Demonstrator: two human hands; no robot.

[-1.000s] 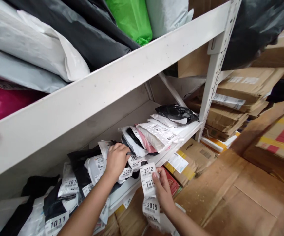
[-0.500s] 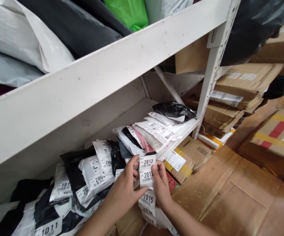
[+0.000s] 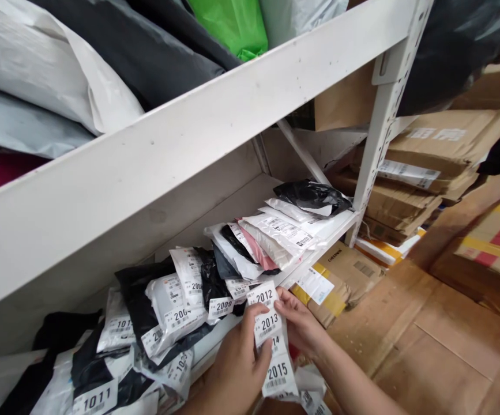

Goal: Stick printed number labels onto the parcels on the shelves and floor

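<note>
Pinches a strip of numbered labels (image 3: 281, 347) with left hand (image 3: 237, 358) and right hand (image 3: 304, 324), just in front of a shelf (image 3: 214, 344) of bagged parcels (image 3: 167, 293), seemingly separating top label 2012 (image 3: 262, 297), next likely calling for a careful peel.

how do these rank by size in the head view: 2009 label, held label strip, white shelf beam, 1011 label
1. White shelf beam
2. Held label strip, partly covered
3. 1011 label and 2009 label: 1011 looks larger but may only be nearer, so unranked
</note>
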